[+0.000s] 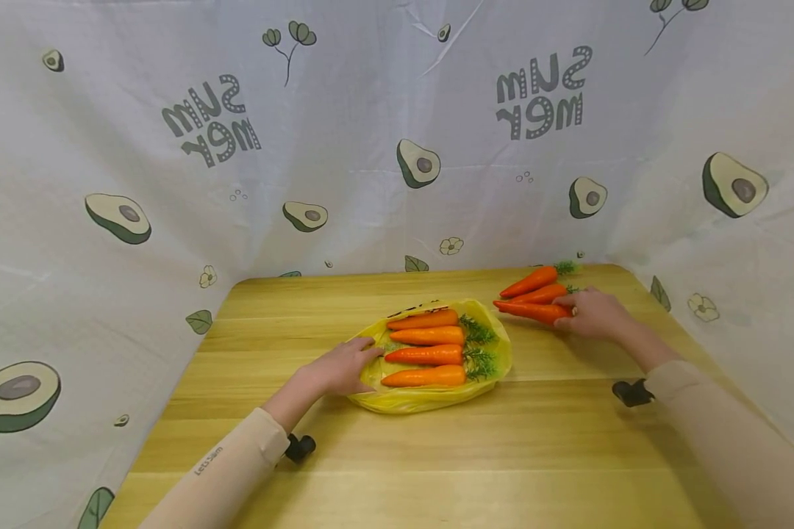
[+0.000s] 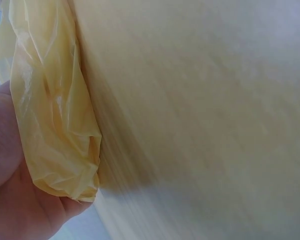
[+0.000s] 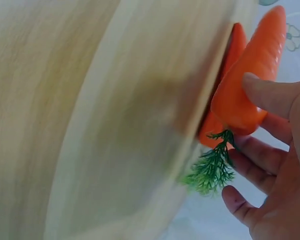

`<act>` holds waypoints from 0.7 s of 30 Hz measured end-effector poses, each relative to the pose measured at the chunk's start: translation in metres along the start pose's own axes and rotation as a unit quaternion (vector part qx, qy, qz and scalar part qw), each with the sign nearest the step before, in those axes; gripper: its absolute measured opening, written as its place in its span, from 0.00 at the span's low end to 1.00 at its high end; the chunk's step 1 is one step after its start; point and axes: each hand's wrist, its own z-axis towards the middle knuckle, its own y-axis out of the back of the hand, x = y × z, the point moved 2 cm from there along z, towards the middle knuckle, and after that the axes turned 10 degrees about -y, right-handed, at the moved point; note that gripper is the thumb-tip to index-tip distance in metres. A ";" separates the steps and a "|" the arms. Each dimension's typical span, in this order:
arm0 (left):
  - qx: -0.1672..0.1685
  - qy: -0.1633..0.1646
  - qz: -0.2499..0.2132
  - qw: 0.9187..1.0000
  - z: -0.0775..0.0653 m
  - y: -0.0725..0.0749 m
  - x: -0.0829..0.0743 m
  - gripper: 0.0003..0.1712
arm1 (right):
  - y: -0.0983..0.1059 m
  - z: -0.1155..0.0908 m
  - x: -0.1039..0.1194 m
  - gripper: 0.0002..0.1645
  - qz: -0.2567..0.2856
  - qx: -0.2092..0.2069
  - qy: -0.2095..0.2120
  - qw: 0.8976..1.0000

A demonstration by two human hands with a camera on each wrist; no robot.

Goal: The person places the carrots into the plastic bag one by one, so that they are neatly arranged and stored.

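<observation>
A yellow plastic bag [image 1: 410, 402] lies on the table with its mouth spread, and several orange carrots [image 1: 430, 355] with green tops sit side by side in it. At the bag's left end, my left hand [image 1: 351, 365] holds the edge; in the left wrist view the crumpled plastic [image 2: 60, 115] lies against its palm and fingers. On the right, my right hand [image 1: 595, 314] pinches a carrot [image 3: 250, 85] between thumb and fingers near its thick end. Two more carrots [image 1: 529, 281] lie just behind it, tips pointing left.
The wooden table [image 1: 437, 463] ends at a back edge close behind the right-hand carrots. A white cloth [image 1: 357, 110] printed with avocados hangs behind and at both sides. Dark camera mounts [image 1: 299, 448] stick out at both wrists.
</observation>
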 end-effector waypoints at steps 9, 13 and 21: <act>0.005 0.006 -0.002 1.000 0.001 -0.002 0.001 0.45 | 0.015 -0.011 0.016 0.33 0.008 -0.029 0.035 0.999; 0.004 0.007 -0.004 1.000 0.001 -0.003 0.001 0.45 | 0.022 -0.014 0.023 0.35 0.022 -0.037 0.031 0.999; 0.006 0.010 -0.004 1.000 0.001 -0.002 0.000 0.45 | 0.039 -0.026 0.043 0.34 0.064 -0.055 0.048 0.995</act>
